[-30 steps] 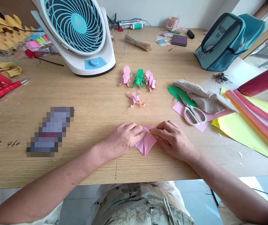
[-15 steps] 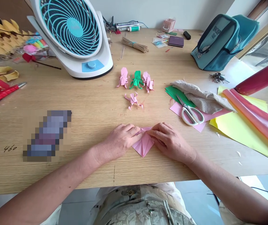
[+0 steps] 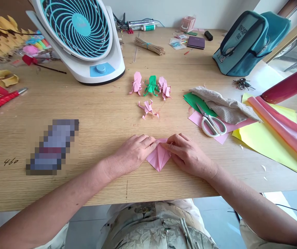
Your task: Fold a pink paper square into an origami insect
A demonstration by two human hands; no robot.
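Observation:
A creased pink paper [image 3: 159,159], folded to a diamond shape, lies on the wooden table near its front edge. My left hand [image 3: 135,152] pinches its upper left part, fingers closed. On its upper right part, my right hand [image 3: 188,154] is closed with thumb and fingertips on the fold. The fingers hide the paper's side corners. Beyond the hands lies a small pink folded figure [image 3: 147,108]. Behind it a green folded figure [image 3: 152,85] stands between two pink ones [image 3: 137,82].
White-handled scissors [image 3: 212,124] rest on pink and green sheets at the right, beside a grey cloth [image 3: 223,105] and yellow paper [image 3: 273,141]. A phone-like blurred object [image 3: 53,147] lies left. Farther back are a fan [image 3: 82,31] and a teal bag [image 3: 247,45].
Both hands stay at the paper, with fingertips slightly shifted. The creases at the paper's middle look flatter and narrower. The whole view has moved a little.

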